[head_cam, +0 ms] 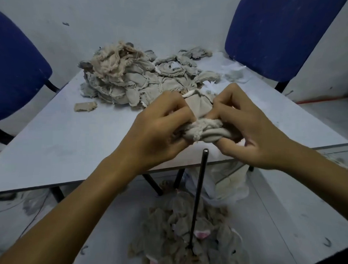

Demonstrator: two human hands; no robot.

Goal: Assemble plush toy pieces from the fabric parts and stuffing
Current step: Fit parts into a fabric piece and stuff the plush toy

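1. The plush piece (203, 128) is soft beige fabric with a napped, fuzzy surface, bunched into thick rolled folds with frayed edges; a smoother, paler panel shows at its top.
2. It is held in the air over the near edge of the bench (51, 148), its long axis running left to right between the two hands.
3. The left hand (159, 130) has its fingers curled round the left end of the piece; the right hand (246, 129) pinches and grips the right end, thumb underneath.
4. A thin dark metal rod (199, 198) stands upright just below the piece, its rounded tip close under the folds.
5. A ragged pile of fabric parts (135, 78) lies at the far middle of the bench, with bare grey surface to the left.
6. More plush pieces (184, 236) are heaped on the floor below, round the foot of the rod.
7. Two blue chairs (280, 29) flank the bench.
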